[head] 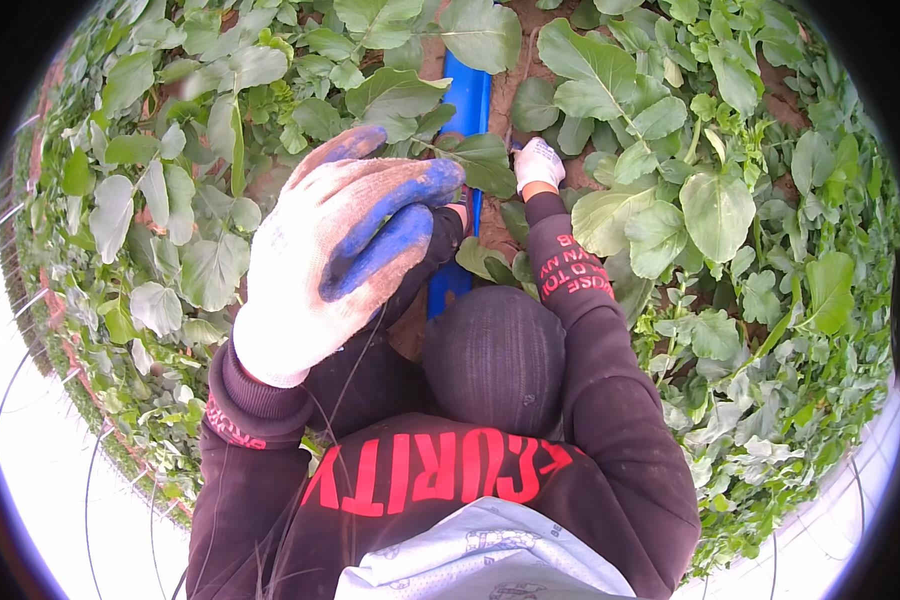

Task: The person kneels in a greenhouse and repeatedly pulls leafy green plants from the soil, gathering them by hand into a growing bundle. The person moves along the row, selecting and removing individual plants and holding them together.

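My left hand (337,247) is raised close to the camera, in a white knit glove with blue-coated, soil-stained fingers. Its fingers curl loosely with gaps between them, and nothing shows in its grasp. Farther down, my right hand (538,161), in a similar glove, reaches to the soil between leafy green plants (592,75). Leaves and the back of the glove hide its fingertips, so I cannot tell whether it grips anything. Just left of it runs a long blue plastic strip or pipe (465,97), partly covered by a broad leaf (484,161).
My bent knee (495,360) in dark ribbed fabric is beneath my arms, over the blue strip. Dense leafy plants (210,270) spread on both sides, with brown soil (510,45) showing between them. A pale cloth (487,555) hangs at the bottom, over my dark sweatshirt (435,472).
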A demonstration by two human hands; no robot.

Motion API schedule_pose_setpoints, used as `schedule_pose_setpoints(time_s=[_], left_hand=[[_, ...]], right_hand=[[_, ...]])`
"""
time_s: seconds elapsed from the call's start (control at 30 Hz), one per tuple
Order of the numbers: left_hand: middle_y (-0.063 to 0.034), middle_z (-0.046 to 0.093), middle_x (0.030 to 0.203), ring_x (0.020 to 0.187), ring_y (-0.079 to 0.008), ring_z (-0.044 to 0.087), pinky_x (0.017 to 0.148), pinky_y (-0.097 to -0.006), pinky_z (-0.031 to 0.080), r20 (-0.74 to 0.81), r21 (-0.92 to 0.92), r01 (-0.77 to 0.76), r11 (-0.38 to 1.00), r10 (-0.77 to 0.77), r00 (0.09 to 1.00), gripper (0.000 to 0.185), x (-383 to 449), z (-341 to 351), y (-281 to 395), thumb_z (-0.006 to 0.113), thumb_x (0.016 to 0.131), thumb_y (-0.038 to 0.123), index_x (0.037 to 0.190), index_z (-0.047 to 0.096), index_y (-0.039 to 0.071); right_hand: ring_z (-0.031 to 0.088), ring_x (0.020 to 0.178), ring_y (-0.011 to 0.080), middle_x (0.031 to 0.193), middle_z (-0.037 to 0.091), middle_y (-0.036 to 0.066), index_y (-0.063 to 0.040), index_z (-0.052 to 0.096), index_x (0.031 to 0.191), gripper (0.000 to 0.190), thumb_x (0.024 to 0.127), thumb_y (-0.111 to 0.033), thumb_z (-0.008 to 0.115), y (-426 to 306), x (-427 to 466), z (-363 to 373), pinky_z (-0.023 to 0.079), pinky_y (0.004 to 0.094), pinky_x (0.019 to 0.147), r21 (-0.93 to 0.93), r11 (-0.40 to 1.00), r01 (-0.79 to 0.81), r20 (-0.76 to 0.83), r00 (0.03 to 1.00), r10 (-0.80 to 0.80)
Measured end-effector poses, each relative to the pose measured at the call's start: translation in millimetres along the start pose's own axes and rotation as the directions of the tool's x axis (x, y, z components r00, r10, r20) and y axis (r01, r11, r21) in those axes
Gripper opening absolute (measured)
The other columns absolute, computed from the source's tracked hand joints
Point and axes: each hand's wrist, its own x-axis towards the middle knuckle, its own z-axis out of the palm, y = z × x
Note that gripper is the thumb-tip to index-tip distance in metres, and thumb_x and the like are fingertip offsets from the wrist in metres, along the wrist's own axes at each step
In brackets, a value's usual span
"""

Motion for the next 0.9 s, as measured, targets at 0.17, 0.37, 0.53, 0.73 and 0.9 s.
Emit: schedule_pose_setpoints(time_s=[0.17, 0.37, 0.53, 0.73, 0.9], left_hand=[[-0.0082, 0.068, 0.111, 0.105, -0.0265, 0.062, 0.104, -0.0481, 0.04, -0.006, 0.052, -0.073, 0.996, 0.074, 0.997, 0.032, 3, 1, -6, 0.066, 0.082, 0.013, 0.113, 0.065, 0.006], [-0.0076, 0.068, 0.109, 0.102, -0.027, 0.063, 0.104, -0.0461, 0.04, -0.031, 0.036, -0.084, 0.996, 0.086, 0.996, 0.033, 2, 0, -6, 0.067, 0.081, 0.014, 0.113, 0.065, 0.007], [-0.0074, 0.068, 0.106, 0.1, -0.0279, 0.063, 0.102, -0.0431, 0.043, -0.124, 0.007, -0.081, 0.997, 0.081, 0.989, 0.033, -4, 6, -12, 0.068, 0.08, 0.014, 0.113, 0.066, 0.01], [-0.0113, 0.06, 0.122, 0.114, -0.0215, 0.057, 0.101, -0.0325, 0.042, -0.112, -0.512, 0.073, 0.856, -0.15, 0.982, 0.04, -3, 21, -12, 0.059, 0.091, 0.01, 0.129, 0.053, 0.001], [-0.0113, 0.052, 0.134, 0.124, -0.0183, 0.048, 0.107, -0.0321, 0.035, -0.012, -0.874, 0.032, 0.485, -0.088, 0.996, 0.057, 5, 41, -8, 0.056, 0.096, 0.024, 0.144, 0.035, 0.001]], right_hand=[[0.068, 0.1, 0.03, 0.104, 0.069, 0.018, -0.005, 0.069, 0.104, 0.026, 0.093, -0.015, 0.048, -4, 6, 19, 0.054, 0.0404, 0.08, -0.145, 0.986, 0.082, -0.102, 0.99, -0.097], [0.066, 0.101, 0.0337, 0.105, 0.069, 0.018, -0.006, 0.071, 0.102, 0.028, 0.086, -0.023, 0.057, 10, 17, 11, 0.054, 0.0441, 0.082, 0.019, 1.0, -0.004, -0.021, 1.0, 0.005], [0.06, 0.051, 0.0218, 0.068, 0.063, 0.01, -0.002, 0.063, 0.089, 0.02, 0.084, -0.022, 0.067, 35, 6, 4, 0.048, 0.0342, 0.044, 0.919, 0.394, -0.012, 0.004, 1.0, 0.021], [0.049, 0.045, 0.0105, 0.063, 0.056, 0.002, -0.004, 0.061, 0.093, 0.021, 0.086, -0.021, 0.07, 1, -125, -131, 0.035, 0.0222, 0.04, 0.991, -0.049, 0.125, -0.134, 0.92, -0.369], [0.05, 0.056, 0.0047, 0.071, 0.059, 0.001, -0.004, 0.063, 0.097, 0.014, 0.086, -0.012, 0.067, -18, -245, -183, 0.039, 0.0202, 0.05, 0.914, 0.08, 0.399, -0.263, 0.728, -0.633]])
